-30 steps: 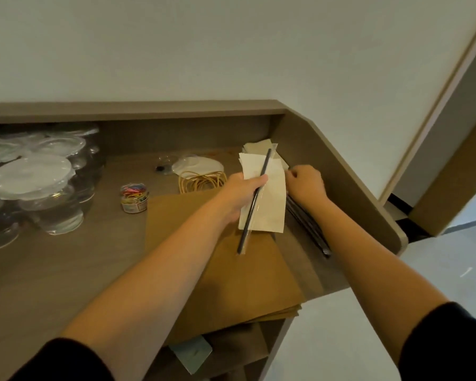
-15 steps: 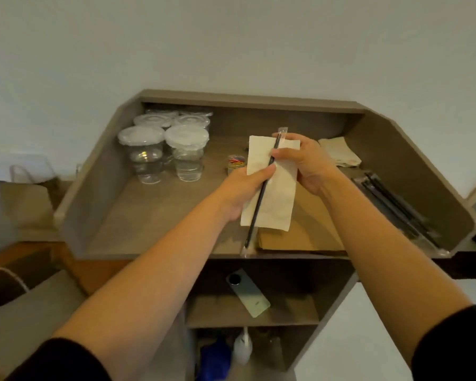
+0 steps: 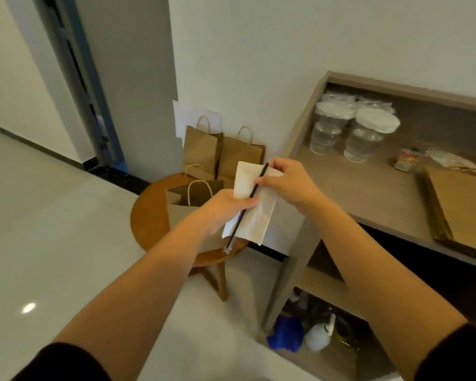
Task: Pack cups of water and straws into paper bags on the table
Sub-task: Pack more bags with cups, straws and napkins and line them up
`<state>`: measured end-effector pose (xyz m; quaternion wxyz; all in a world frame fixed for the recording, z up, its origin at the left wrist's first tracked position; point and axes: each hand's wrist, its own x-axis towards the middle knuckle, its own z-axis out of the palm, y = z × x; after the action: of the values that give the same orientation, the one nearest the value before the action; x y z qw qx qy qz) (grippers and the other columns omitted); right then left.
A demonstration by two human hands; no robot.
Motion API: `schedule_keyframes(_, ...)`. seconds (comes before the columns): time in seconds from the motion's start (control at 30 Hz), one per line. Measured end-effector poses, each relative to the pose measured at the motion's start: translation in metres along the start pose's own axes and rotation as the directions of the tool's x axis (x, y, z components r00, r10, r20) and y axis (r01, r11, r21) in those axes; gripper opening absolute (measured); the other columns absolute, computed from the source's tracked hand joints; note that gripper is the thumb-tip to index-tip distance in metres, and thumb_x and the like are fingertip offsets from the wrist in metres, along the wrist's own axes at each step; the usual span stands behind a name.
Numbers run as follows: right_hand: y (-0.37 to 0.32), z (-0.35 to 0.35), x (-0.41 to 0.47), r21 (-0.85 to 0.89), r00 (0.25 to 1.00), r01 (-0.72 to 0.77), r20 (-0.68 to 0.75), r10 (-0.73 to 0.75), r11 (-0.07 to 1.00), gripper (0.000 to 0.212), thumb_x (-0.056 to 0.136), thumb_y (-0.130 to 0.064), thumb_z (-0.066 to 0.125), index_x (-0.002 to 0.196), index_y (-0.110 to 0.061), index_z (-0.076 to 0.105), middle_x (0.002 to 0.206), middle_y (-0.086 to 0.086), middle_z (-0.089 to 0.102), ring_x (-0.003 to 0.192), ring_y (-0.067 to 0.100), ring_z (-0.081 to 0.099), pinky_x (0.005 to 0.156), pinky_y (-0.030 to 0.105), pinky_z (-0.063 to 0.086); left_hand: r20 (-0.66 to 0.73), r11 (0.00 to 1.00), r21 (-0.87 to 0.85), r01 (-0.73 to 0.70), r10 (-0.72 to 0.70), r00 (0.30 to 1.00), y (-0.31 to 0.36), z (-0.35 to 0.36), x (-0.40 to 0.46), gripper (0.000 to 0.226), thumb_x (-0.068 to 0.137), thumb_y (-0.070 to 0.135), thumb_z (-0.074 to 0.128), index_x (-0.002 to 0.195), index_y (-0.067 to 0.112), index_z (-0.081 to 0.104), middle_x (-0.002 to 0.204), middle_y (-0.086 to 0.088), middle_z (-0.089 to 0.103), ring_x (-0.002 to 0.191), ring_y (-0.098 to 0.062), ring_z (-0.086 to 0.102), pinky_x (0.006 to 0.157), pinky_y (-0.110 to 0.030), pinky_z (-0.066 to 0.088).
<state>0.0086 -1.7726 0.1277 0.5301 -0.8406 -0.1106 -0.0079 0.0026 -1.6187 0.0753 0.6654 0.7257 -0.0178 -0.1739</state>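
My left hand (image 3: pixel 226 209) grips a white napkin (image 3: pixel 254 215) and a black wrapped straw (image 3: pixel 245 207) lying across it. My right hand (image 3: pixel 287 184) pinches the upper part of the straw and the napkin's top edge. Both are held above a round wooden table (image 3: pixel 146 215) where several brown paper bags stand; the nearest bag (image 3: pixel 193 196) is open, two more (image 3: pixel 220 152) stand behind it by the wall. Lidded clear cups of water (image 3: pixel 349 130) stand at the back left of the counter (image 3: pixel 368 188).
A stack of flat brown paper bags (image 3: pixel 462 207) lies on the counter's right part, with a small tub of rubber bands (image 3: pixel 406 159) behind it. Below the counter a shelf holds a blue object and a white spray bottle (image 3: pixel 318 335). A doorway is at the far left.
The view has swung left from the counter to the round table. Both hands carried the napkin and straw along, now over the open bag; my right hand came onto the straw.
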Motion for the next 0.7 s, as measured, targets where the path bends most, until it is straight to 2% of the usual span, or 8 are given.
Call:
schedule_keyframes(0.07, -0.001, 0.031, 0.015, -0.024, 0.999, 0.031, 0.011, -0.030, 0.999, 0.015, 0.081, -0.008, 0.068, 0.078, -0.008, 0.053, 0.079, 0.000, 0.053, 0.072, 0.013, 0.050, 0.063, 0.023, 0.043, -0.069, 0.999, 0.039, 0.023, -0.020, 0.997, -0.013, -0.029, -0.001, 0.037, 0.083, 0.030, 0.070, 0.115, 0.012, 0.061, 0.111, -0.001, 0.066, 0.107, -0.018, 0.059, 0.094, -0.035, 0.046)
schedule_keyframes(0.17, 0.003, 0.066, 0.041, -0.130, 0.995, 0.095, -0.023, -0.099, 0.987, 0.014, 0.083, -0.013, 0.065, 0.078, -0.011, 0.052, 0.075, -0.008, 0.050, 0.069, 0.004, 0.049, 0.062, 0.021, 0.042, -0.163, 0.992, 0.094, 0.087, -0.071, 0.984, -0.029, -0.068, 0.007, 0.026, 0.082, 0.033, 0.071, 0.104, 0.022, 0.062, 0.105, 0.007, 0.064, 0.102, -0.013, 0.058, 0.081, -0.027, 0.045)
schedule_keyframes(0.2, 0.006, 0.074, 0.050, -0.178, 0.991, 0.118, -0.046, -0.128, 0.977, 0.015, 0.085, -0.015, 0.063, 0.077, -0.016, 0.051, 0.075, -0.012, 0.050, 0.070, 0.003, 0.049, 0.061, 0.018, 0.040, -0.195, 0.988, 0.108, 0.107, -0.084, 0.977, -0.035, -0.082, 0.011, 0.027, 0.083, 0.031, 0.070, 0.107, 0.021, 0.063, 0.108, 0.008, 0.063, 0.103, -0.013, 0.057, 0.083, -0.026, 0.045)
schedule_keyframes(0.3, 0.019, 0.089, 0.084, -0.221, 0.972, 0.144, -0.151, -0.180, 0.965, 0.012, 0.089, -0.021, 0.059, 0.084, -0.025, 0.048, 0.078, -0.018, 0.048, 0.071, 0.002, 0.049, 0.058, 0.013, 0.035, -0.297, 0.973, 0.174, 0.154, -0.098, 0.950, -0.047, -0.121, 0.030, 0.036, 0.087, 0.027, 0.067, 0.121, 0.019, 0.060, 0.120, 0.004, 0.057, 0.113, -0.014, 0.050, 0.100, -0.033, 0.040)
schedule_keyframes(0.4, 0.036, 0.095, 0.121, -0.188, 0.948, 0.129, -0.264, -0.177, 0.974, 0.010, 0.091, -0.023, 0.057, 0.091, -0.024, 0.048, 0.079, -0.020, 0.047, 0.071, -0.001, 0.050, 0.051, 0.007, 0.037, -0.358, 0.964, 0.202, 0.170, -0.089, 0.930, -0.050, -0.149, 0.060, 0.031, 0.089, 0.021, 0.063, 0.120, 0.017, 0.061, 0.124, -0.002, 0.058, 0.110, -0.014, 0.051, 0.099, -0.033, 0.039)
schedule_keyframes(0.5, 0.049, 0.099, 0.155, -0.075, 0.936, 0.059, -0.343, -0.081, 0.995, 0.012, 0.090, -0.019, 0.059, 0.092, -0.023, 0.047, 0.081, -0.020, 0.046, 0.073, -0.001, 0.050, 0.048, 0.002, 0.039, -0.355, 0.915, 0.357, 0.190, -0.055, 0.933, -0.046, -0.169, 0.096, 0.026, 0.091, 0.019, 0.060, 0.117, 0.015, 0.062, 0.122, -0.003, 0.059, 0.105, -0.013, 0.052, 0.091, -0.026, 0.039)
schedule_keyframes(0.63, 0.066, 0.102, 0.188, -0.046, 0.943, 0.000, -0.333, -0.016, 0.999, 0.011, 0.091, -0.018, 0.059, 0.091, -0.021, 0.048, 0.082, -0.018, 0.048, 0.075, 0.000, 0.051, 0.054, 0.008, 0.038, -0.301, 0.862, 0.482, 0.155, -0.003, 0.954, -0.042, -0.185, 0.142, 0.022, 0.095, 0.014, 0.051, 0.113, 0.011, 0.064, 0.121, -0.005, 0.059, 0.114, -0.018, 0.053, 0.092, -0.022, 0.037)
schedule_keyframes(0.7, 0.077, 0.108, 0.197, -0.044, 0.954, -0.036, -0.301, 0.022, 0.998, 0.010, 0.090, -0.016, 0.059, 0.088, -0.018, 0.050, 0.081, -0.014, 0.051, 0.076, 0.002, 0.052, 0.059, 0.013, 0.043, -0.266, 0.845, 0.513, 0.153, -0.013, 0.964, -0.044, -0.187, 0.159, 0.022, 0.096, 0.011, 0.048, 0.111, 0.009, 0.064, 0.120, -0.006, 0.060, 0.114, -0.019, 0.054, 0.093, -0.024, 0.038)
